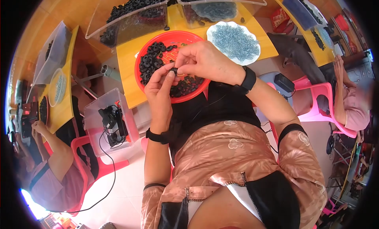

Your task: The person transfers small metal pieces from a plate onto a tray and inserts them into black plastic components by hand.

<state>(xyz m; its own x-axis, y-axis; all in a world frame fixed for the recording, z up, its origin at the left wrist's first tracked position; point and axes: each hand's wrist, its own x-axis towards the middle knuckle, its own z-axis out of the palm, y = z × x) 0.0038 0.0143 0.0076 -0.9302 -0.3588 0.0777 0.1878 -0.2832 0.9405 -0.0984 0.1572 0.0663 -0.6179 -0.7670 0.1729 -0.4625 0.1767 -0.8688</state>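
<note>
Over a red tray (138,73), my left hand (158,87) pinches a small black ring-shaped part (173,71) between thumb and fingertips. My right hand (207,62) is closed in a pinch right beside that part. Whatever its fingertips hold, if anything, is too small to make out. Many loose black ring-shaped parts (150,61) are heaped in the left side of the tray. More small dark pieces (183,88) lie at its near side, below my hands. To the right, a white scalloped plate (211,28) bears a heap of small clear bluish pieces (237,41).
Two clear bins (134,26) (213,12) with black parts stand at the back of the yellow table (128,87). A clear box (92,114) with power adapters sits lower left, its cable trailing across the floor. Co-workers sit at tables left (59,181) and right (351,106).
</note>
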